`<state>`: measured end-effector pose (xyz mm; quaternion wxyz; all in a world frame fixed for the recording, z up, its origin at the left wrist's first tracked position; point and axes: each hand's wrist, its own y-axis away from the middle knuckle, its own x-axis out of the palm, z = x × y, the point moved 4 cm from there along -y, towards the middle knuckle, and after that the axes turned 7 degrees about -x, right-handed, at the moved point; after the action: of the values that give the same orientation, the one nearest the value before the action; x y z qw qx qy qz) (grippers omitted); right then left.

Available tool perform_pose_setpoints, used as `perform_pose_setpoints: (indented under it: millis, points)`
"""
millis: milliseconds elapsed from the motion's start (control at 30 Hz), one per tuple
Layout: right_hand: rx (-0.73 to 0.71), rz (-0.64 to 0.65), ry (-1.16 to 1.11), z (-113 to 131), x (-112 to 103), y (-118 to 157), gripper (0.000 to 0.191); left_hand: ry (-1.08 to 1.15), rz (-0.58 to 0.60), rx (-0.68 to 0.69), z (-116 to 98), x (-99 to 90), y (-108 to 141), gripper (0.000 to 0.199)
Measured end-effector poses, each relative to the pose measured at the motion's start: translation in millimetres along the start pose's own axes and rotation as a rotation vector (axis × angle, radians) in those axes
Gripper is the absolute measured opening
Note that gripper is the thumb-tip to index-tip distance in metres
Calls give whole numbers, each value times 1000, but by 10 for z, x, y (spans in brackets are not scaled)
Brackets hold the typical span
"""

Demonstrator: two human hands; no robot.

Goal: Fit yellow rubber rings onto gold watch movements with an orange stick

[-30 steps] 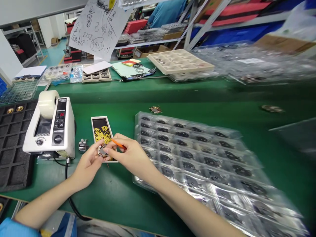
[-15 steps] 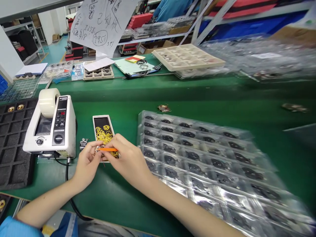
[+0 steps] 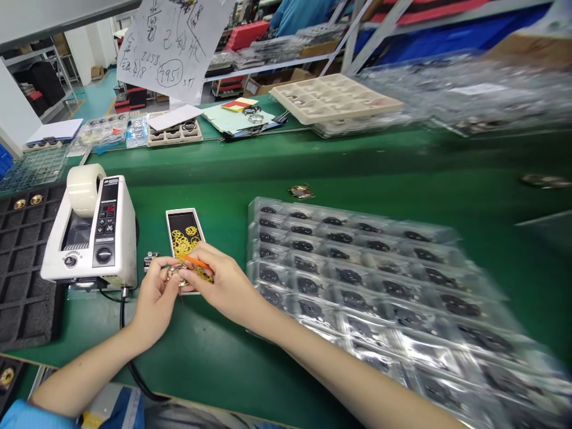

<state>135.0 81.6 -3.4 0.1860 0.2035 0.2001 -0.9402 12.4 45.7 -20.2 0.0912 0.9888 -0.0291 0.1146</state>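
Observation:
My left hand is closed on a small round metal watch part, pinched at its fingertips. Fingers of my right hand are closed round a thin orange tool, and their tips meet the watch part from the right. Just behind both hands lies a white box with a dark inside, holding yellow rings. The near end of the box is partly hidden by my hands. Beside my left fingers stands a small metal counter.
A white tape dispenser and a black compartment tray are on the left. Clear plastic trays with dark parts fill the right. Behind them lies a metal piece; a beige tray rests on the raised ledge.
The orange tool has tilted, its right end now lower, and my right fingertips have come down onto the watch part. The view has shifted slightly.

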Motion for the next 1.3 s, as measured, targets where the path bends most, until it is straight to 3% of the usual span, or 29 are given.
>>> perform_pose_setpoints:
  millis: [100, 233, 300, 567, 767, 867, 1033, 1300]
  points:
    - [-14, -46, 80, 19, -45, 16, 17, 2, 10, -4, -27, 0, -1, 37]
    - [-266, -258, 258, 147, -92, 105, 6, 36, -25, 6, -85, -26, -25, 39]
    - [-345, -270, 317, 190, -72, 147, 12, 32, -45, 3, -101, -42, -34, 38]
    - [-159, -170, -15, 188, -196, 68, 30, 41, -33, -18, -77, -61, -31, 45]
    - [-263, -177, 122, 165, -141, 83, 17, -10, -25, -3, -86, -36, 0, 43]
    - [-247, -167, 183, 123, -70, 103, 19, -51, -4, 20, -70, -29, 9, 43]
    - [-199, -204, 103, 99, -62, 76, 12, -77, 45, 36, -31, -29, 3, 41]
    - [-179, -214, 120, 96, -59, 69, 12, -69, 34, 25, -25, -35, 1, 38]
